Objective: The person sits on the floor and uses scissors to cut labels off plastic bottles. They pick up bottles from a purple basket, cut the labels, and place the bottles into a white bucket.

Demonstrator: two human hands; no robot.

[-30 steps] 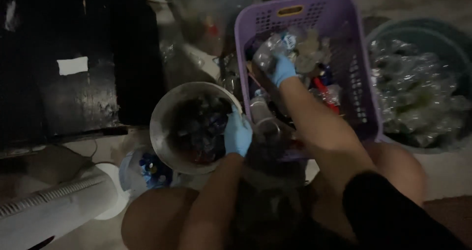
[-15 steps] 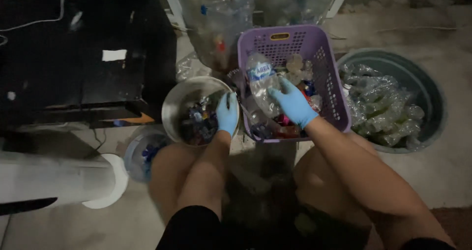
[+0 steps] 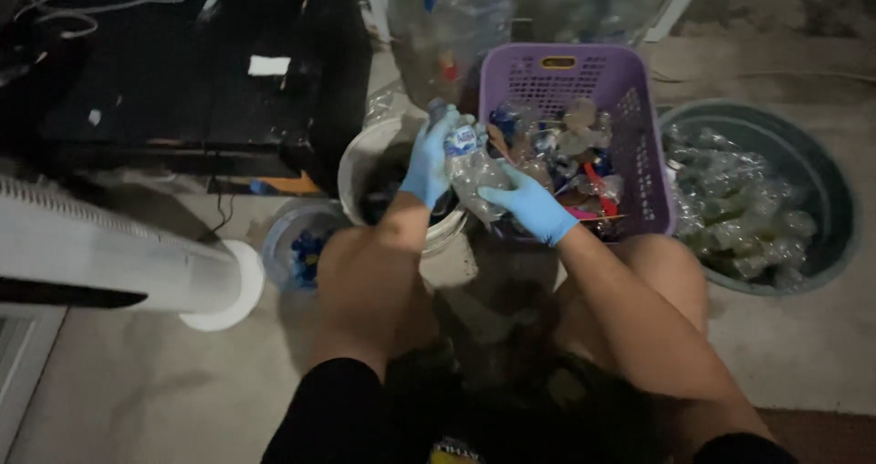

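Observation:
Both my hands wear blue gloves and hold one crushed clear plastic bottle [image 3: 472,174] with a blue label. My left hand [image 3: 429,158] grips its upper end near the cap, above a white bucket [image 3: 363,158]. My right hand [image 3: 529,204] holds the bottle's lower body, just in front of a purple plastic basket [image 3: 630,108] filled with several crushed bottles and bits of coloured plastic.
A dark round tub [image 3: 817,190] full of clear bottles sits at the right. A small container [image 3: 278,236] with blue caps lies left of the bucket. A white fan base [image 3: 224,291] stands at the left, with black furniture [image 3: 182,72] behind it. My bare knees are below.
My left hand has left the bucket's rim and joined the right hand on the bottle. The bottle came out of the basket toward the bucket. The camera view shifted.

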